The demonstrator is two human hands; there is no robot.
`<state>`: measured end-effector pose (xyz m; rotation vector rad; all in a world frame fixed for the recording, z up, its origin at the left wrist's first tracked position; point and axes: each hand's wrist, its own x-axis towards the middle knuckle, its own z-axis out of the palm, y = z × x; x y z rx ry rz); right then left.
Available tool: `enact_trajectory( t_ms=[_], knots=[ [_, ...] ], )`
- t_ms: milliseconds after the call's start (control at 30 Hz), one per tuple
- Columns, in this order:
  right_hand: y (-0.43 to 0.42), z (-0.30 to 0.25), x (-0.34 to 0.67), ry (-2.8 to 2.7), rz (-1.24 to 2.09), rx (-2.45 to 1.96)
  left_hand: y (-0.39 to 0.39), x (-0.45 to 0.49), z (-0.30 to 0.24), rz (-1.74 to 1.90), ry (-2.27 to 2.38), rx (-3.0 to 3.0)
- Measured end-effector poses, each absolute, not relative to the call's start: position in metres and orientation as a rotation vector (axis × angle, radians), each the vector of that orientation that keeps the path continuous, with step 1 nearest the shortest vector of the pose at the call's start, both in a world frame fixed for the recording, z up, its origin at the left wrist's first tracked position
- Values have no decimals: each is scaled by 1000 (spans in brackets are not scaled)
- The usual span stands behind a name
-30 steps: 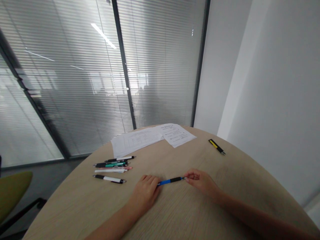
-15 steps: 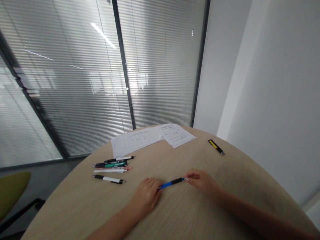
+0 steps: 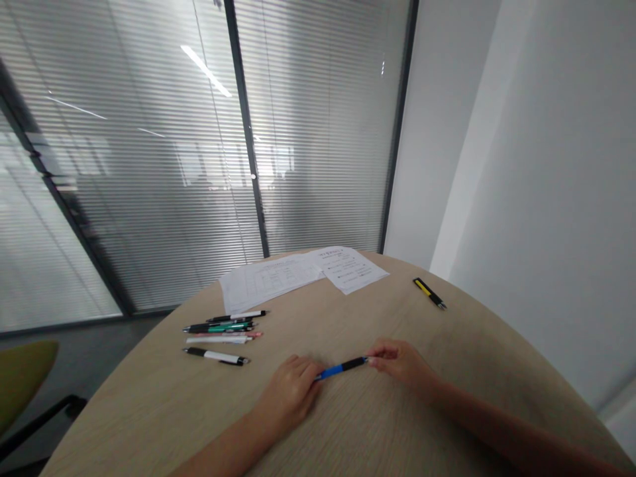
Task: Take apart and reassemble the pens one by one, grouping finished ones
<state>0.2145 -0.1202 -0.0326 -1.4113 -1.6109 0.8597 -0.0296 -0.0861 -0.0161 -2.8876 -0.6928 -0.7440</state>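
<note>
A blue and black pen (image 3: 342,368) lies level just above the round wooden table (image 3: 387,424), held at both ends. My left hand (image 3: 291,392) is closed around its blue end. My right hand (image 3: 401,362) pinches the black tip end with its fingertips. Both forearms rest on the table.
Several pens (image 3: 222,329) lie in a row to the left of my hands, the nearest a black and white one (image 3: 216,356). Two printed sheets (image 3: 298,274) lie at the far edge. A yellow and black pen (image 3: 430,293) lies far right. A green chair (image 3: 22,377) stands at left.
The pen and both hands have shifted slightly toward me and lower in view. My grip on both ends is the same.
</note>
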Motion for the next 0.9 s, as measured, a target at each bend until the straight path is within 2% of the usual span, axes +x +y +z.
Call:
enact_trajectory(
  t_ms=[500, 633, 900],
  knots=[
    [-126, -36, 202, -1610, 827, -1541, -91, -24, -10, -926, -370, -2659],
    [-125, -38, 206, -1623, 787, -1600, -89, -24, -12, -914, -402, -2672],
    [-122, -29, 217, -1849, 608, -1374, -82, -29, -14, -864, -572, -2734]
  ],
)
